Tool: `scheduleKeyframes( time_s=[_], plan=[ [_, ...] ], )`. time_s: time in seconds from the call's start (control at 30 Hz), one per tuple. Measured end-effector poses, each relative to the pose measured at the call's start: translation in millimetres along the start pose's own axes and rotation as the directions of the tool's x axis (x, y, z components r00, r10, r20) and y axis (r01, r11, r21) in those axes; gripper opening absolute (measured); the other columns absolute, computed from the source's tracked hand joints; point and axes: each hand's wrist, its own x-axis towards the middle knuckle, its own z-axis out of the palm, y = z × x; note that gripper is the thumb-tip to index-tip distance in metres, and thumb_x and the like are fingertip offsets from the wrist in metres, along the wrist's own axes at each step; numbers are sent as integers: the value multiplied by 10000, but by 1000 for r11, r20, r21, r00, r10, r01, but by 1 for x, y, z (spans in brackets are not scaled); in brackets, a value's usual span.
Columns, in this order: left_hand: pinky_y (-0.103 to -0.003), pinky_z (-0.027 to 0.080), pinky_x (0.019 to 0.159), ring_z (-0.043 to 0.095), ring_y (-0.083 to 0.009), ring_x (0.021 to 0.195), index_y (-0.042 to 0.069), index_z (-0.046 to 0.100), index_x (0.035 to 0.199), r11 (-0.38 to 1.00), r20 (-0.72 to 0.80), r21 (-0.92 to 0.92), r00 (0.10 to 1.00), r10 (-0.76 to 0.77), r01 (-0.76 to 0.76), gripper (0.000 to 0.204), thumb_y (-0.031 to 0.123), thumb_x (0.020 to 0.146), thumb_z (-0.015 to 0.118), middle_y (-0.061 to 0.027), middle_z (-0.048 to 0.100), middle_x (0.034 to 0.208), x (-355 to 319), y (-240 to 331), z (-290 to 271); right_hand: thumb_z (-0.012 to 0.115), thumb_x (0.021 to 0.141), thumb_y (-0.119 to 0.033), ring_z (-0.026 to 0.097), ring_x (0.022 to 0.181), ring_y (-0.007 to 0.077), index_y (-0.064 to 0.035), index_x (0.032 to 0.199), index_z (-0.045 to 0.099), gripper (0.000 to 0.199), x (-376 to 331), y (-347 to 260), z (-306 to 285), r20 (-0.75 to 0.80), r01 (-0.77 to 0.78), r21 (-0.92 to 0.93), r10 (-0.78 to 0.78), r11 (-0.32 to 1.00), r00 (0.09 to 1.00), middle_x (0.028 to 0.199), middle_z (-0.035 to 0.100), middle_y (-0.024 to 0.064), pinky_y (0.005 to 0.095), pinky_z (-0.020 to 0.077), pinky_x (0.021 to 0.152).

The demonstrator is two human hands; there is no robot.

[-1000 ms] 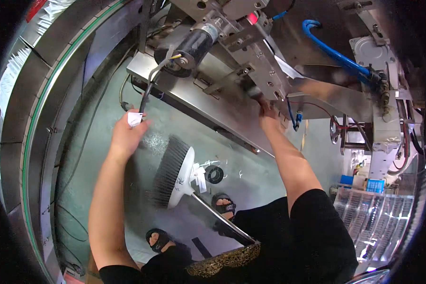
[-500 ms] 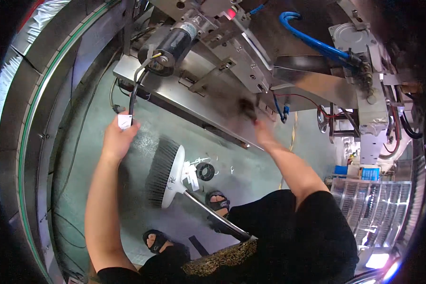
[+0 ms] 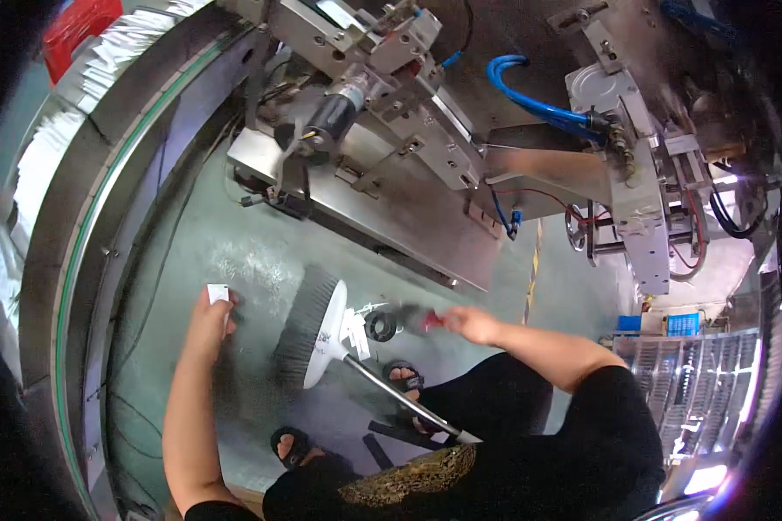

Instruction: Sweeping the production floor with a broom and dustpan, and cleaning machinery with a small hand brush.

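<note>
Left hand (image 3: 207, 323): fingers closed on a white slip (image 3: 218, 293), pinched low so that most of its face stands clear. Right hand (image 3: 472, 325): fingers closed round the red grip of a tool (image 3: 431, 321), perhaps a brush, its head blurred; the end-hold likely lends reach. Between the hands, a broom (image 3: 325, 337) slopes up to the torso (image 3: 573, 451), which apparently props it, sparing both hands; beside it, white scraps (image 3: 355, 333) and a black ring (image 3: 380, 326) lie on the floor (image 3: 347, 260), below a steel machine (image 3: 400, 217)

The red-handled tool (image 3: 430, 321) in the right hand (image 3: 472, 326) is blurred.
</note>
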Motion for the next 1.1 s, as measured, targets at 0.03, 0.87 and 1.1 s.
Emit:
scheduleKeyframes(
  time_s=[0.03, 0.87, 1.1],
  plan=[
    [-216, 404, 468, 499, -104, 595, 43, 486, 944, 989, -44, -51, 989, -141, 139, 237, 125, 736, 562, -34, 537, 751, -8, -4, -9, 422, 811, -298, 539, 887, 301, -115, 1083, 482, 333, -10, -3, -6, 148, -93, -119, 110, 989, 983, 945, 557, 172, 355, 420, 756],
    [-239, 411, 673, 507, -100, 749, 44, 445, 1106, 929, 134, 233, 955, 263, -289, 358, 40, 761, 536, -26, 545, 824, -88, 22, 32, 459, 748, -257, 505, 945, 342, -103, 1164, 438, 444, 141, 39, -22, -464, -381, -593, 86, 709, 882, 1058, 511, 185, 413, 407, 787],
    [-256, 426, 707, 526, -142, 819, 32, 384, 1165, 546, -614, 663, 45, 788, -513, 434, 70, 763, 544, -119, 530, 923, -193, 176, -113, 555, 749, -166, 464, 1015, 245, -13, 1219, 331, 542, 27, -33, 36, 518, -110, -16, 102, 994, 849, 1128, 454, 176, 343, 362, 865]
  ],
)
